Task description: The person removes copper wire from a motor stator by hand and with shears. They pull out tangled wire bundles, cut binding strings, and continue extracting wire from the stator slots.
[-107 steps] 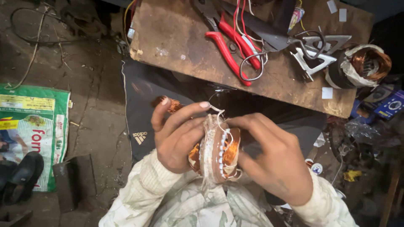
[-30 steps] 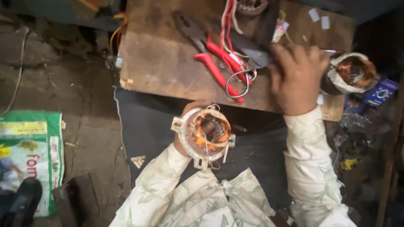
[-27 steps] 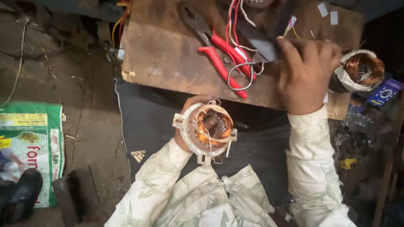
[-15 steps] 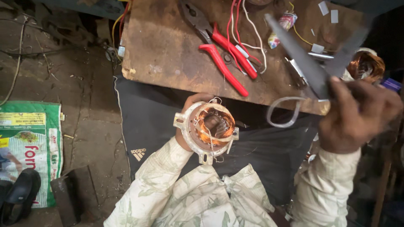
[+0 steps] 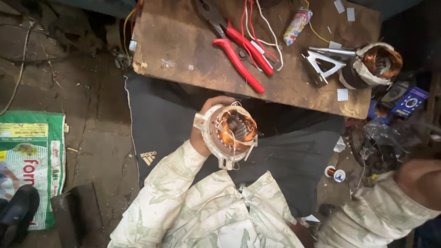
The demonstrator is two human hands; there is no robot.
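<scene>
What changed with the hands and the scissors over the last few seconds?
The right hand let go of the motor coil, reached to the bench, lifted the scissors, then swung off to the right edge; the scissors are now out of sight. The left hand kept holding the coil. The red pliers stayed put.

Red pliers (image 5: 239, 50) on wooden board (image 5: 183, 46), printed sack (image 5: 30, 156) aside

Single head cam, looks steeply down, close over lap; wooden bench (image 5: 193, 50) at frame top.
</scene>
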